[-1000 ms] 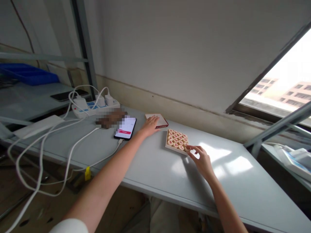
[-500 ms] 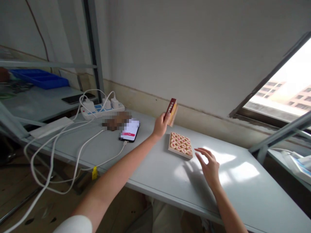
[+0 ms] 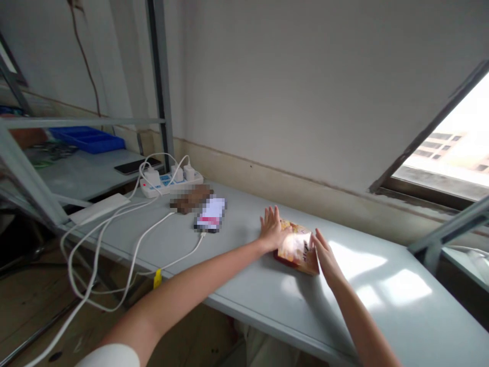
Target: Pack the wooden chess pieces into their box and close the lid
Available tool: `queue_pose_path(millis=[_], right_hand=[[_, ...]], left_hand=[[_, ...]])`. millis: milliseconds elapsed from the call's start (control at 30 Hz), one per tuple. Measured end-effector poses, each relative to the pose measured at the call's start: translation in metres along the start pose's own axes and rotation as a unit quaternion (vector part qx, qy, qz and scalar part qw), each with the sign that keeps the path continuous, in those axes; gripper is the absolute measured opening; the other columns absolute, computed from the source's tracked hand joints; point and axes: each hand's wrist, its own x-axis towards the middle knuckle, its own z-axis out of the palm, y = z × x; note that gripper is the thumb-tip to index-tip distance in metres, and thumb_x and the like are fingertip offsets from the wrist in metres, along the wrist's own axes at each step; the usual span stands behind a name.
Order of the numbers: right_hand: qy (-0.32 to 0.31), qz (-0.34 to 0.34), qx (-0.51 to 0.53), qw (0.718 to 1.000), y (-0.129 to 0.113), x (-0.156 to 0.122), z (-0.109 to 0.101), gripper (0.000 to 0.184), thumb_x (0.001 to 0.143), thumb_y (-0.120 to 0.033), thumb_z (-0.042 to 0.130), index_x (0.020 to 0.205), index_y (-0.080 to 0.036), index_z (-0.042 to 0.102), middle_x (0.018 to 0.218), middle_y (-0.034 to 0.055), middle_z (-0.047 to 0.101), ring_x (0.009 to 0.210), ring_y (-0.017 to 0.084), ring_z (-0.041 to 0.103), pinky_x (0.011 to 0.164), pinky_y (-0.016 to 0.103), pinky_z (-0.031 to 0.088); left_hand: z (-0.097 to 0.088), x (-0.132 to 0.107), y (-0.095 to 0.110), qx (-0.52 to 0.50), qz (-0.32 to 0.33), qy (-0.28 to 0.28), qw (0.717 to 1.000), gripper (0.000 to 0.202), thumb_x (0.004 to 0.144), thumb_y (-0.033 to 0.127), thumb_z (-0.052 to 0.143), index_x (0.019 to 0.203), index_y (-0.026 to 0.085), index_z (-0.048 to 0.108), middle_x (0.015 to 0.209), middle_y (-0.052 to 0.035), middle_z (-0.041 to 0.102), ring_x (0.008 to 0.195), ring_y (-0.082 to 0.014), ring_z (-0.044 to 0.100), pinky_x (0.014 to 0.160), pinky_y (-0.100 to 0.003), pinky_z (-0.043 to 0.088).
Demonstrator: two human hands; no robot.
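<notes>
A flat rectangular box with red edges and a glossy orange-and-yellow printed top (image 3: 297, 250) lies on a pale grey metal table (image 3: 367, 311), near the table's back edge and a little right of its middle. Sunlight glares off the top, so the printing cannot be read. The person's left hand (image 3: 272, 229) is open, palm down, with its fingers spread away from the box and the side of the palm against the box's left end. The right hand (image 3: 326, 257) is also open, with its fingertips (image 3: 315, 237) touching the box's right side. The box sits between the two hands, which flank it without a clenched grip.

Left of the left hand, a smartphone with a pixelated screen (image 3: 211, 214) lies flat on the table, just beside a blurred brown object (image 3: 190, 199). Behind them, a white power strip (image 3: 170, 184) stands against the wall. White charging cables (image 3: 147, 239) loop across the table and over its front edge, and one carries a yellow tag (image 3: 157, 278). A flat white rectangular box (image 3: 100, 208) rests at the table's left end. A white sleeve (image 3: 109, 357) shows at the bottom edge of the view.
</notes>
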Motion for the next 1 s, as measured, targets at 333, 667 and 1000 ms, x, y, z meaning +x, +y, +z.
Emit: queue_pose_path(millis=[333, 667, 1000], right_hand=[[0.007, 0.027, -0.041, 0.999, 0.035, 0.044, 0.029, 0.068, 0.064, -0.057, 0.038, 0.118, -0.017, 0.043, 0.120, 0.0105, 0.048, 0.113, 0.026, 0.041, 0.093, 0.040, 0.034], [-0.006, 0.020, -0.100, 0.995, 0.052, 0.053, 0.036, 0.068, 0.062, -0.060, 0.034, 0.115, -0.020, 0.048, 0.121, 0.0112, 0.049, 0.117, 0.031, 0.035, 0.098, 0.054, -0.004], [0.008, 0.028, -0.074, 0.997, 0.037, 0.042, 0.032, 0.070, 0.068, -0.062, 0.035, 0.126, -0.023, 0.035, 0.128, 0.0083, 0.041, 0.120, 0.029, 0.031, 0.099, 0.052, -0.004]], left_hand=[[0.011, 0.041, -0.025, 0.101, 0.000, -0.026, 0.995, 0.058, 0.084, 0.037, 0.022, 0.129, 0.001, 0.022, 0.137, -0.0167, 0.022, 0.129, -0.0237, 0.010, 0.105, -0.041, 0.005], [0.016, 0.050, -0.034, 0.138, 0.007, -0.008, 0.990, 0.055, 0.085, 0.034, 0.021, 0.129, 0.001, 0.025, 0.137, -0.0164, 0.020, 0.129, -0.0229, 0.005, 0.105, -0.045, 0.003], [0.001, 0.036, -0.027, 0.170, 0.004, 0.108, 0.980, 0.067, 0.084, 0.046, 0.009, 0.121, 0.000, 0.041, 0.134, -0.0178, 0.028, 0.130, -0.0235, 0.004, 0.105, -0.045, -0.004]])
